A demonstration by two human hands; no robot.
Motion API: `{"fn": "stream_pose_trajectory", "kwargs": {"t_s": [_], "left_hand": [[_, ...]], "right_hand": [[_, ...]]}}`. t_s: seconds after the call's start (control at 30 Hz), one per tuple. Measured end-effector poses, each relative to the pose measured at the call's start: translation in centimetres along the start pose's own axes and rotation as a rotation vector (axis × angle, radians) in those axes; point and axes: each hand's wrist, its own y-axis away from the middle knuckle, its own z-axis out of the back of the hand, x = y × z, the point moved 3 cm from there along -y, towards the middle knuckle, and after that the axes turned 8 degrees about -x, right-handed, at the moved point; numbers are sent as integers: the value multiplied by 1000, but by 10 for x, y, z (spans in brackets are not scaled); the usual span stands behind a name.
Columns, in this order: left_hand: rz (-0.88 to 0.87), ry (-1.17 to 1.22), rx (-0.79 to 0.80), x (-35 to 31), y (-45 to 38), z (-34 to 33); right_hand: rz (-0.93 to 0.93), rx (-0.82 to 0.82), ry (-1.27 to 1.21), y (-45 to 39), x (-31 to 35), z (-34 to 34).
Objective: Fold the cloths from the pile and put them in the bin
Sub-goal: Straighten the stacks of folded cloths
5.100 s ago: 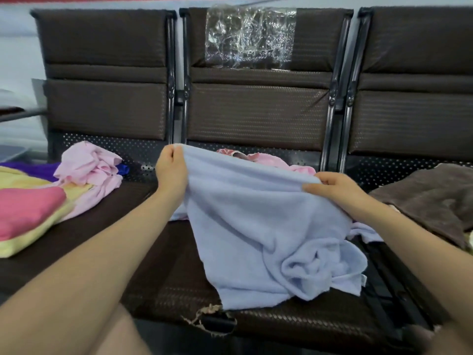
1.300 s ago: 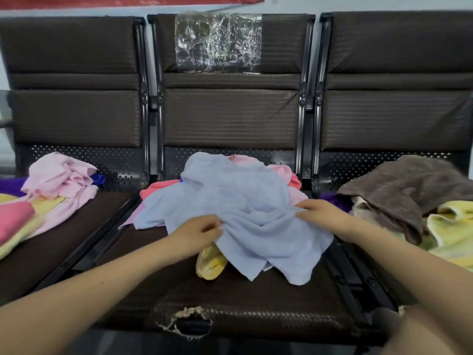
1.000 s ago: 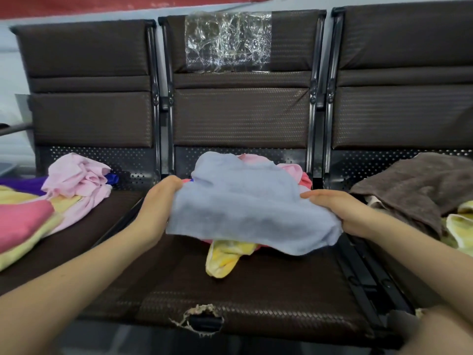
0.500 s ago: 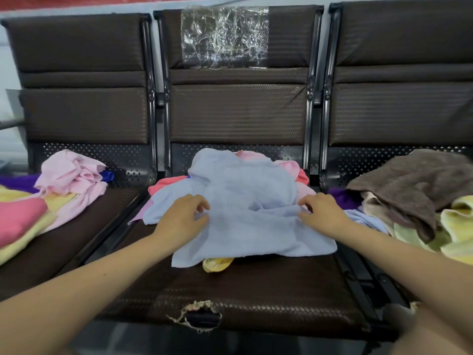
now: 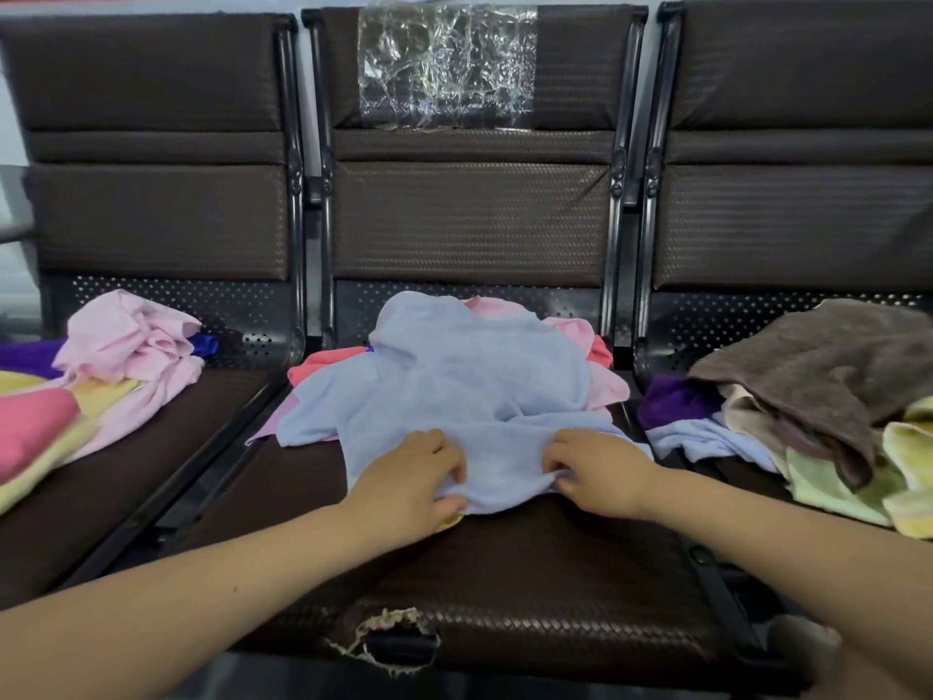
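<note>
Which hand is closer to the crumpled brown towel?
Right. The right hand grips the light blue cloth nearer the crumpled brown towel; the left hand is farther across.

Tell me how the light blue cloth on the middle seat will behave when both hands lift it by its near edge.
The light blue cloth will probably go limp and drape, since it already lies in soft wrinkles over the pile. It looks light for its size, bunching under the left hand and right hand. Its fuzzy nap suggests it should not slip.

bare seat front (image 5: 530,563) open, cloth heaps left (image 5: 126,346) and right (image 5: 818,386), backrest (image 5: 469,219) behind
</note>
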Motion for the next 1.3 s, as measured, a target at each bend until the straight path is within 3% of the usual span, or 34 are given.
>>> {"fn": "stream_pose_trajectory", "kwargs": {"t_s": [0.1,0.23,0.27,0.33,0.43,0.5,0.63,0.7,0.8,0.9,1.13,1.23,1.3], "left_hand": [[57,108,-8,6,-3,2],[406,554,-166,15,-19,20],[455,582,-165,19,-22,23],[444,527,-75,29,-23,22],[369,288,153,41,-18,8],[296,186,117,46,-19,4],[70,126,-123,26,-29,17],[-31,174,-64,9,-31,14],[-126,118,86,-6,-30,-1],[-157,98,66,-5,-35,-1],[-239,-74,75,-9,-35,-1],[-125,37,10,-8,-42,4],[-19,184,-76,-1,-48,11]], "right_hand": [[-105,30,-222,-4,-4,5],[-375,45,-1035,-2,-5,21],[-388,16,-1109,-1,-5,24],[-354,-25,-952,-1,-5,27],[-196,42,-302,2,-3,26],[-100,98,-73,6,-4,18],[24,-95,-71,3,-5,16],[112,-171,-86,1,0,20],[180,-83,-124,2,15,15],[165,-1,-134,4,24,1],[62,-153,-165,-3,18,3],[-145,-205,-447,-10,10,14],[-172,-258,-554,-12,4,24]]}}
